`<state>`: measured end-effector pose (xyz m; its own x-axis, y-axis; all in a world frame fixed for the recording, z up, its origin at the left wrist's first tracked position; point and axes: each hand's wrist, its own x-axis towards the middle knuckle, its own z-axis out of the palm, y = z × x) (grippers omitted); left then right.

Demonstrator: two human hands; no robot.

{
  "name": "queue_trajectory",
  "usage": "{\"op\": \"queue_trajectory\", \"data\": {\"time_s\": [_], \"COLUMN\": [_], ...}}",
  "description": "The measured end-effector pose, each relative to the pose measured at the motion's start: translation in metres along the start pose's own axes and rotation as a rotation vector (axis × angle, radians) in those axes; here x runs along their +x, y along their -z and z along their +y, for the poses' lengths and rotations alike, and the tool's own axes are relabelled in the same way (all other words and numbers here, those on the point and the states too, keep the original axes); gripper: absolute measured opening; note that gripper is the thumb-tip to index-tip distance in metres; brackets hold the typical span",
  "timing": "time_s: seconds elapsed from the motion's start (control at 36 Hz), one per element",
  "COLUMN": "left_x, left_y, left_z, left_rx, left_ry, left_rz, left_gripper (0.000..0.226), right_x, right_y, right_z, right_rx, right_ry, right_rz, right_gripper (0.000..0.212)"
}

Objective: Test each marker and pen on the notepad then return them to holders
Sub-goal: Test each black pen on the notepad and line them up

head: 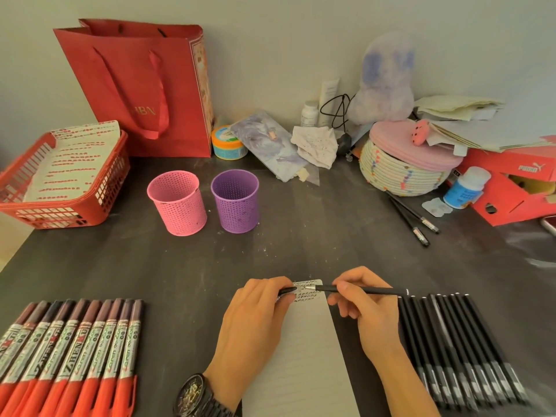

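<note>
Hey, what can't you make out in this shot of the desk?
Head view:
- Scribbles on the notepad: too small to read, partly under the left hand.
- Markers: lower ends cut off by the bottom edge.
- Black pens: near ends blurred.

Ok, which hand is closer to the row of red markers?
Left. The left hand is at the left edge of the notepad, on the side of the red markers; the right hand is across the notepad, beside the black pens.
</note>
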<state>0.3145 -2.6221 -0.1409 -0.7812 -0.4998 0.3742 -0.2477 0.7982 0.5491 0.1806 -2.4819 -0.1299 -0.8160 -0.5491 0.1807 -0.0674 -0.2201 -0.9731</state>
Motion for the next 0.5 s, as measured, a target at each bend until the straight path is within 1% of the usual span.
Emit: {"op": "queue_trajectory", "data": {"time_s": [0.06, 0.11, 0.19, 0.28, 0.36, 0.44, 0.5], "left_x": [0.0002, 0.0003, -0.0005, -0.0015, -0.0017, -0.0009, -0.0007], "left_y": [0.0005, 0.0008, 0.0003, -0.0008, -0.0017, -0.0009, -0.0011], "left_z": [0.0004, 0.0003, -0.0010, -0.0028, -0.0038, -0.0035, -0.0035], "left_rx": [0.003, 0.007, 0.028, 0.046, 0.047, 0.052, 0.051], "left_ry": [-0.010, -0.018, -0.025, -0.049, -0.082, -0.097, -0.103], "left_rz": [0.000, -0.008, -0.017, -0.008, -0.002, -0.002, -0.002], "left_gripper": [0.017, 0.018, 0.017, 0.014, 0.019, 0.015, 0.016], "right_x": [0.0002, 0.0003, -0.0006, -0.0009, -0.0005, -0.0004, -0.0005], "right_y": [0.0005, 0.0004, -0.0012, -0.0007, 0.0005, -0.0011, -0.0023], "right_z": [0.0002, 0.0003, -0.0021, -0.0021, -0.0003, -0.0007, -0.0017], "right_rx": [-0.014, -0.022, -0.021, -0.046, -0.083, -0.087, -0.092], "right_ry": [-0.004, -0.007, -0.011, -0.023, -0.032, -0.029, -0.031], "right_rz": [-0.002, -0.014, -0.044, -0.075, -0.096, -0.107, -0.113], "right_gripper": [0.021, 0.020, 0.008, 0.007, 0.011, 0.006, 0.011]}}
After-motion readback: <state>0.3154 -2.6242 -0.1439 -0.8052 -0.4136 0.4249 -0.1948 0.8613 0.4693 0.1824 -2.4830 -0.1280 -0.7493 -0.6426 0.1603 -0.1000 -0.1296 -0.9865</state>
